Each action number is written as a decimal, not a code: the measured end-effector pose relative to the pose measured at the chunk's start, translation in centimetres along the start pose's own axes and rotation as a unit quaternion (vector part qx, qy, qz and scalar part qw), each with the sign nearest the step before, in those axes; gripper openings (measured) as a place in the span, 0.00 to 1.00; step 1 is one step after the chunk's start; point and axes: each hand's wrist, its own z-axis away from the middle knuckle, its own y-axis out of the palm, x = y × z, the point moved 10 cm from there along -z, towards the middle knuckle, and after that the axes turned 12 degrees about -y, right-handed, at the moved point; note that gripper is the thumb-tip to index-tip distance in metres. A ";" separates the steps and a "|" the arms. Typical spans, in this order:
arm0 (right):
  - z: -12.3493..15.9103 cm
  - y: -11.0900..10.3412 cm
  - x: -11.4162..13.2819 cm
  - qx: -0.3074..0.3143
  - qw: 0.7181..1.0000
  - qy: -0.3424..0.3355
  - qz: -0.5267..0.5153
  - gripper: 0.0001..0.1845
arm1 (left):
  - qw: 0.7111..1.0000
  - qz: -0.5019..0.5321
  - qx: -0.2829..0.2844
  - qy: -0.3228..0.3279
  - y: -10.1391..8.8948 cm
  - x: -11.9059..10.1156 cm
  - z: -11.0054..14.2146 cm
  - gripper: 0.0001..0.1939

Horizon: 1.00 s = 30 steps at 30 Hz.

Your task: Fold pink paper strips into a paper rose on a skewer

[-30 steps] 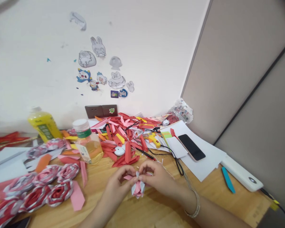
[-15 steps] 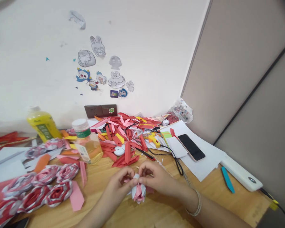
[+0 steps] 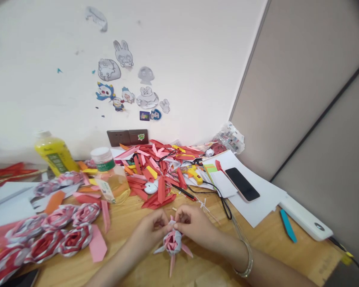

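Note:
A small pink and white folded-paper flower (image 3: 172, 241) is held just above the wooden table (image 3: 131, 263), with paper points sticking out at its sides and bottom. My left hand (image 3: 154, 227) pinches its upper edge between thumb and forefinger. From the other side, my right hand (image 3: 191, 223) grips the same upper edge, the two thumbs nearly meeting. Several finished paper flowers in red, pink and white, such as this red one (image 3: 76, 240), lie to the left. Beside them rests a pink folded strip (image 3: 98, 244).
Red and pink folded strips (image 3: 161, 191) are heaped behind my hands, with a yellow glue gun (image 3: 195, 174) by them. A plastic jar (image 3: 110, 175) and yellow bottle (image 3: 55, 153) stand left. Right are a phone (image 3: 242, 183), white power strip (image 3: 306, 219) and blue strip (image 3: 288, 226).
The paper flower has turned so its open centre faces me, and its pointed strips now spread outward. Both hands keep pinching its top edge. The view has shifted slightly.

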 end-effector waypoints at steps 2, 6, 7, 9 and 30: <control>0.0 0.1 -0.7 0.000 1.000 0.004 -0.023 0.04 | 0.998 0.005 0.051 -0.025 0.7 0.5 -0.1 0.16; 0.2 0.5 -1.3 0.012 0.999 0.015 -0.048 0.03 | 0.993 -0.090 0.077 -0.012 1.2 0.3 0.1 0.13; 0.2 0.5 -1.3 0.015 0.998 0.019 -0.051 0.03 | 0.989 -0.124 0.079 0.004 1.3 0.1 0.3 0.14; 0.2 0.5 -1.2 0.021 0.998 0.026 -0.057 0.04 | 0.979 -0.178 0.093 0.044 1.9 -0.8 0.9 0.15; 0.5 0.8 0.7 0.076 0.995 -0.044 0.048 0.07 | 0.986 0.034 0.155 -0.040 1.0 1.2 0.5 0.19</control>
